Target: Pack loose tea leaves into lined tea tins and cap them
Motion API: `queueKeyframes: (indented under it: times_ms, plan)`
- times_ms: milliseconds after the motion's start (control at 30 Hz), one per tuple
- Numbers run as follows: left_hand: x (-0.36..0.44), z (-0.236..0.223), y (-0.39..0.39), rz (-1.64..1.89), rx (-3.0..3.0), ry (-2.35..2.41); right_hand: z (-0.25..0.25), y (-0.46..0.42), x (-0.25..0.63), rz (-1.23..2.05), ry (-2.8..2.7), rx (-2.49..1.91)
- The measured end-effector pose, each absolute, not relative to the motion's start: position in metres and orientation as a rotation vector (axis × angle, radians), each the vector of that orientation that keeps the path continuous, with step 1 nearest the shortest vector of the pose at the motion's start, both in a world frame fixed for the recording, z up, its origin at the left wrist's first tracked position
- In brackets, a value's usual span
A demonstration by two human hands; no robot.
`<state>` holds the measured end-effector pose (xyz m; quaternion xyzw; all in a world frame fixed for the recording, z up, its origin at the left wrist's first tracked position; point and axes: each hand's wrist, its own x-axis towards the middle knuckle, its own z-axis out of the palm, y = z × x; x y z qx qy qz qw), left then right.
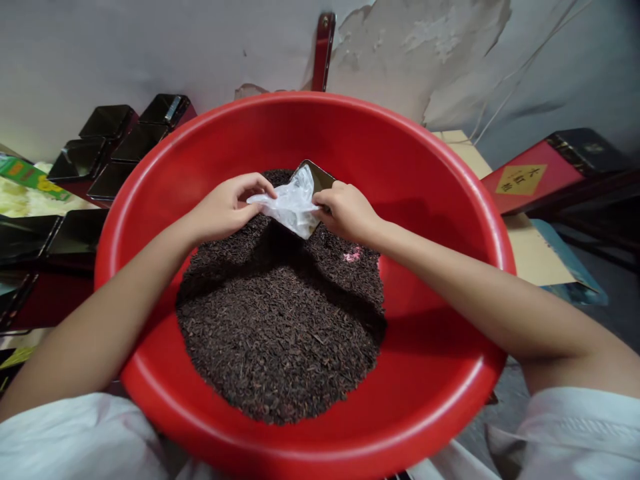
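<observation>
A clear plastic bag [295, 203] is bunched up in the mouth of an open rectangular tin [323, 179]. The tin stands in a heap of dark loose tea leaves [280, 340], inside a large red basin [435, 293]. From the left, my left hand [233, 208] pinches one edge of the bag between thumb and fingers. My right hand [349, 211] is closed on the bag's opposite edge, close against the tin's rim. The tin's lower part is hidden by bag, shadow and tea. A small pink patch [353, 255] lies on the tea near my right hand.
Several open dark tins [107, 121] stand left of the basin, with a green and yellow box [33, 175] beside them. At right a red tin with a yellow label [520, 179] lies tilted over cardboard [543, 257]. Behind the basin is a peeling wall [400, 60].
</observation>
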<state>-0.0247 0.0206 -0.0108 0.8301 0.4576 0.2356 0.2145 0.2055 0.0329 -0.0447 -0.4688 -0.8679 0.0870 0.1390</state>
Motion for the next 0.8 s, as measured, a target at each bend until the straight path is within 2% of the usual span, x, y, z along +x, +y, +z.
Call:
queueKeyframes:
  times_ms: [167,267,367,433,700,800]
  plan:
    - [-0.028,-0.025,0.022,0.953,2.735,1.495,-0.036,0.036,0.204,0.816,-2.104,-1.214]
    - [-0.016,-0.035,0.012,0.889,3.024,1.102,-0.030,0.034,0.205,0.964,-2.007,-1.126]
    - [0.002,-0.043,-0.005,0.707,3.274,0.621,-0.023,0.031,0.207,1.004,-1.912,-1.054]
    - [0.012,-0.046,-0.015,0.710,3.399,0.560,-0.019,0.029,0.209,0.977,-1.858,-1.005]
    - [0.024,-0.046,-0.022,0.742,3.427,1.195,-0.003,0.028,0.215,0.871,-1.766,-1.031]
    - [0.021,-0.047,-0.018,0.822,3.460,1.237,0.001,0.035,0.220,0.913,-1.749,-1.144]
